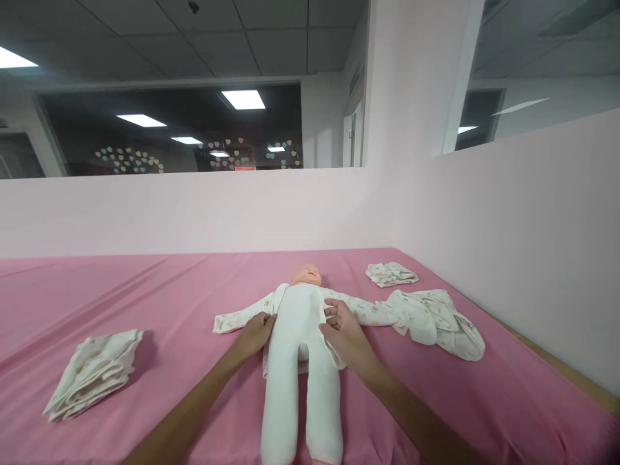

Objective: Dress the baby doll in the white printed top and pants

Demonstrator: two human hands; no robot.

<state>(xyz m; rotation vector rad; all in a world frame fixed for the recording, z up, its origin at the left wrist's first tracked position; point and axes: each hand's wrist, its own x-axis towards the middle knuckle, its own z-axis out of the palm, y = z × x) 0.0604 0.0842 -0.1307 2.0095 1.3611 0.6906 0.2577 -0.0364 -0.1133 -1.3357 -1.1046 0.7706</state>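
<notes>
A baby doll lies on its back, head away from me, on a pink sheet. White footless trousers are laid over its chest and reach down along its legs. Its arms are spread in the sleeves of a patterned shirt. My left hand is at the doll's left-hand side in view, fingers closed on the shirt's edge. On the other side, my right hand pinches the white cloth edge beside the doll's waist, some fingers curled apart.
Folded patterned cloth lies at the left front. A smaller folded cloth is at the back right, with a crumpled patterned garment nearer, touching the doll's sleeve. Pale walls with windows stand behind and at the right.
</notes>
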